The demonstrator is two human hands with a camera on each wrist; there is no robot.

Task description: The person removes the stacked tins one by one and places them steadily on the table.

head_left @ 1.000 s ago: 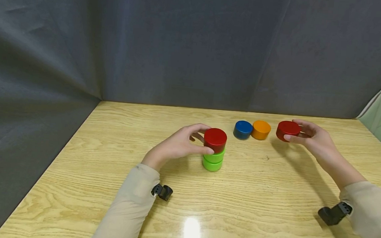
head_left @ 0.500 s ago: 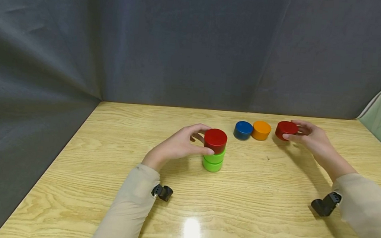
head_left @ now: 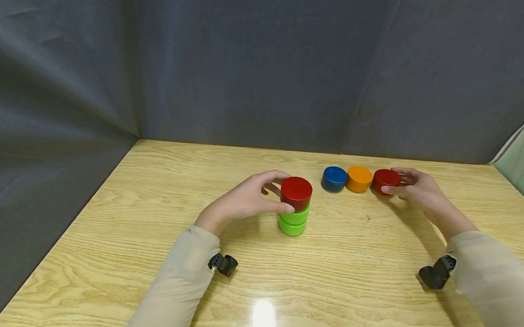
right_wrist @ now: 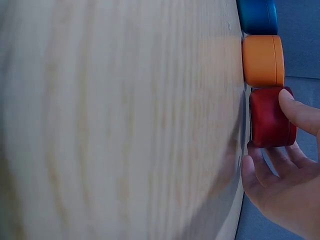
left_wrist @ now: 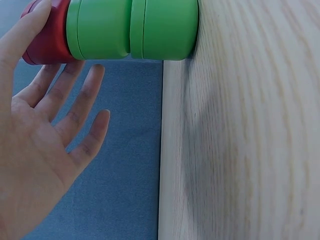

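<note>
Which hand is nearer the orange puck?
Right. The right hand holds a red puck beside the orange puck; the left hand is at the stack.

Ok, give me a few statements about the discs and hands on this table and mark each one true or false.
1. The left hand holds the red disc on the stack. True.
2. That stack has two blue discs under it. False: two green discs.
3. The right hand holds a red disc by the row. True.
4. The orange disc sits left of the blue disc. False: it sits right of it.
5. Both hands are bare. True.
</note>
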